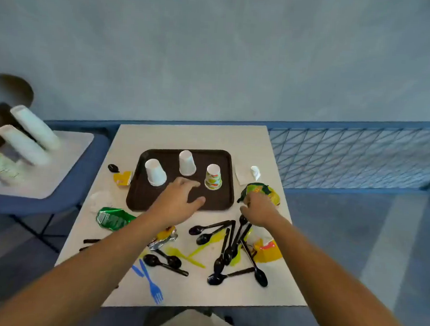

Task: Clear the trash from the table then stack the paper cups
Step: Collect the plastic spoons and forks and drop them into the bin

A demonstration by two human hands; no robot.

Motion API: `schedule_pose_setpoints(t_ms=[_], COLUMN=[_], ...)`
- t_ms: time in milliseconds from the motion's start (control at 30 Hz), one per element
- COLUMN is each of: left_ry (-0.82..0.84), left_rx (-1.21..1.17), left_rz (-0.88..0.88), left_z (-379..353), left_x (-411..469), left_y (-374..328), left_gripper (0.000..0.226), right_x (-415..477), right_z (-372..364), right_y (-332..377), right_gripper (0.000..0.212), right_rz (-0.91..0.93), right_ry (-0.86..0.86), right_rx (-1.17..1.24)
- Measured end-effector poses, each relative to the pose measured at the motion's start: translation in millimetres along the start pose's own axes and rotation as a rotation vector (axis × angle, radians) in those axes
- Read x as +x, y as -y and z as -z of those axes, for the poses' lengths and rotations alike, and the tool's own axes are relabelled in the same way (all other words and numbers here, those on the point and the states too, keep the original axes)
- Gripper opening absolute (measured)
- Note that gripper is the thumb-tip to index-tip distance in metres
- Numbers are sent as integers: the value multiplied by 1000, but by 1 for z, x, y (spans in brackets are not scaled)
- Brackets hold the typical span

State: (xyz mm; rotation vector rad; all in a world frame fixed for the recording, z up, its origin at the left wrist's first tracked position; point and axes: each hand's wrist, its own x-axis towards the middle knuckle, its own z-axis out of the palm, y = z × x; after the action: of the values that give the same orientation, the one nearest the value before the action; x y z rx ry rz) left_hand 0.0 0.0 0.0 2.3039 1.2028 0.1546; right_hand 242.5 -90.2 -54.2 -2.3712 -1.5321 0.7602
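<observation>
Right hand (257, 209) is down at the right edge of the worktop (263, 295), fingers curled onto the near side of a yellow-green wrapper (262, 191); whether it truly grips it, I cannot tell. Left hand (179, 198) hovers over the front of the brown tray (141, 196), fingers spread loose, holding nothing, thumb out to the right.

On the tray, three cups stand upside down: a white cup (155, 172) at the left, another white one (187, 163) further back in the middle, and a printed cup (213, 177) at the right, just beyond the left hand's fingertips.

Out from the hands: beyond the wrapper lies a white crumpled paper (255, 172) beside a flat napkin (242, 174). Left of the tray, a small yellow packet (123, 178) touches its edge, with a black spoon bowl (113, 168) just behind. A green wrapper (113, 218) sits at the near-left, beside the left forearm. Under that forearm, a foil wrapper (165, 239) peeks out.

Near front: a heap of black spoons (226, 246) crossed over yellow cutlery (193, 258), an orange-yellow packet (269, 251) at the right edge, a blue fork (152, 283) at the front.

Off left, a second worktop (65, 166) carries tall cup stacks (31, 136), blurred.
</observation>
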Motion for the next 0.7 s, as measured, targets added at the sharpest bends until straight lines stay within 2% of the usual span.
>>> schedule_pose_setpoints(t_ms=[133, 233, 367, 700], left_ry=[54, 64, 98, 182], left_rx=[-97, -91, -130, -171], left_rz=[87, 112, 144, 176], left_z=[-30, -49, -65, -98], left_x=[-4, -4, -3, 2], left_y=[12, 21, 26, 38], left_gripper=[51, 47, 41, 35], right_x=[3, 4, 4, 17], right_z=[-35, -62, -85, -110], right_y=[-9, -15, -19, -14], right_gripper=[23, 16, 27, 23], right_rz=[-170, -228, -342, -454], right_ry=[38, 65, 85, 101], right_rx=[2, 34, 26, 23])
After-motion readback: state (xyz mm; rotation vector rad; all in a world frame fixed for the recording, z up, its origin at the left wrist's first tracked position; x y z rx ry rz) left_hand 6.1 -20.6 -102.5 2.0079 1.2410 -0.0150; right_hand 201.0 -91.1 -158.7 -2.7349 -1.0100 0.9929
